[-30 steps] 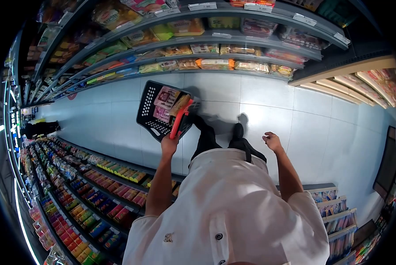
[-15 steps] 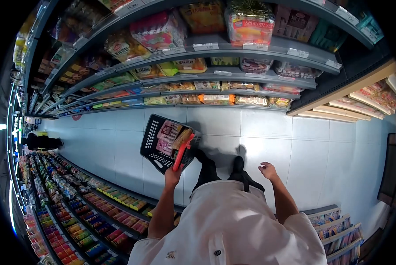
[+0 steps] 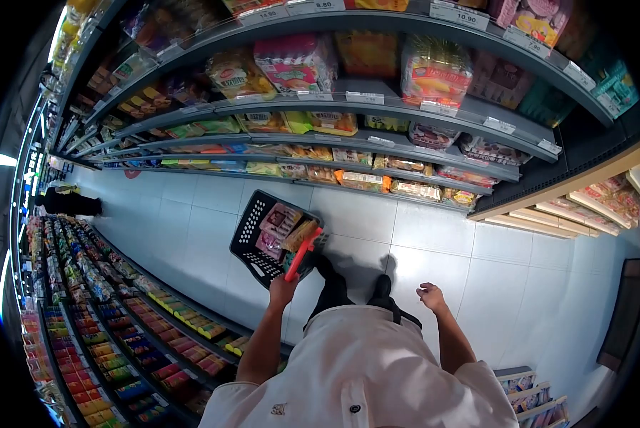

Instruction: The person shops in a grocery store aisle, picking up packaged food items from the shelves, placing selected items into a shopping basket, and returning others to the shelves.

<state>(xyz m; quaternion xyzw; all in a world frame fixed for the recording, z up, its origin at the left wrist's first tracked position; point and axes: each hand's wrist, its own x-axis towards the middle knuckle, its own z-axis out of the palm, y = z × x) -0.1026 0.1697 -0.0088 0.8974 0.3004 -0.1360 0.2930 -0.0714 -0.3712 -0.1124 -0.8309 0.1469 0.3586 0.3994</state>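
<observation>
My left hand [image 3: 283, 289] is closed around the red handle [image 3: 300, 258] of a black shopping basket [image 3: 240, 246], which hangs tilted at my left side above the floor. Inside the basket lie pink packages [image 3: 280, 219] and a tan-brown package [image 3: 300, 235]; exactly what they contain I cannot make out. My right hand [image 3: 430, 297] hangs free on the other side of my body, its fingers loosely bent and apart, with nothing in them.
Ahead runs a grey shelf unit [image 3: 377, 96] stocked with packaged bread and snacks. Wooden shelving [image 3: 573, 191] stands at its right end. Another stocked shelf [image 3: 130, 328] lines the lower left. Tiled floor [image 3: 434, 225] lies between. A person in dark clothes [image 3: 68, 203] is far down the aisle.
My view has tilted up, so the shelves ahead appear lower and more of the upper shelf shows. The basket stays in my left hand; my right hand remains free.
</observation>
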